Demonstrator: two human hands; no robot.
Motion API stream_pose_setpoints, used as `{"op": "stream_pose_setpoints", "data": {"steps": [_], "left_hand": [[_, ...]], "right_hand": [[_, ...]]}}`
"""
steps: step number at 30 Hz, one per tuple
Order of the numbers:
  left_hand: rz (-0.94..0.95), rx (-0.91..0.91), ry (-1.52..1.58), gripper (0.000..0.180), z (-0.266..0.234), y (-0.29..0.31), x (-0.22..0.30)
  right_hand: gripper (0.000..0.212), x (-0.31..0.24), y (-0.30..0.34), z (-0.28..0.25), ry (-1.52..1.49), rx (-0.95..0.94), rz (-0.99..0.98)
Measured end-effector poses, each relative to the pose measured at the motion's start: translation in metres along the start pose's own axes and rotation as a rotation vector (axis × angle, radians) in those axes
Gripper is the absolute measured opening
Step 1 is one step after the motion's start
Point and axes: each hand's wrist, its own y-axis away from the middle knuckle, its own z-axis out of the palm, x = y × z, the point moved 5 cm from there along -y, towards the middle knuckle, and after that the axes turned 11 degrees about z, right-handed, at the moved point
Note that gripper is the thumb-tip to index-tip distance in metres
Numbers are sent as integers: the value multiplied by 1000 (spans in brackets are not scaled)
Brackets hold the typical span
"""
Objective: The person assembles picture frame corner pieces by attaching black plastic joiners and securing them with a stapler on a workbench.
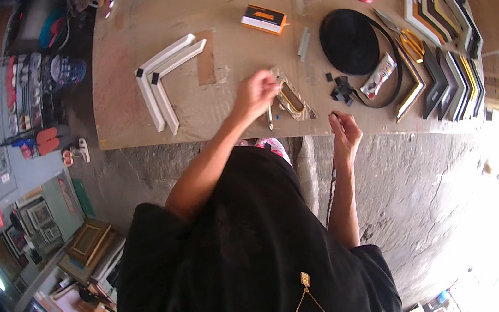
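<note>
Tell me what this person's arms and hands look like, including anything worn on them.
The left sleeve and right sleeve are loose, black and short, ending around the elbows, with bare forearms below. The left hand and right hand are gloveless, and I see no watch or bracelet on either wrist.

There are two hands, the left and the right. One desk carries two white corners, one box, one roll, one tube and one pair of scissors. Loose black squares and other corners overlap, therefore I cannot count them exactly.
</note>
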Motion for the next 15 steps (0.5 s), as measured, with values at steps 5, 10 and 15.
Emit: {"op": "stream_pose_setpoints", "data": {"steps": [5, 10, 15], "left_hand": [[-136, 335, -360, 25, -163, 68, -76], [39, 167, -642, 23, -227, 32, -91], [-120, -64, -593, 22, -236, 18, -123]], "right_hand": [[18, -46, -45, 137, 184, -386, -63], [27, -47, -98, 294, 351, -609, -219], [29, -41, -111, 358, 487, -478, -179]]}}
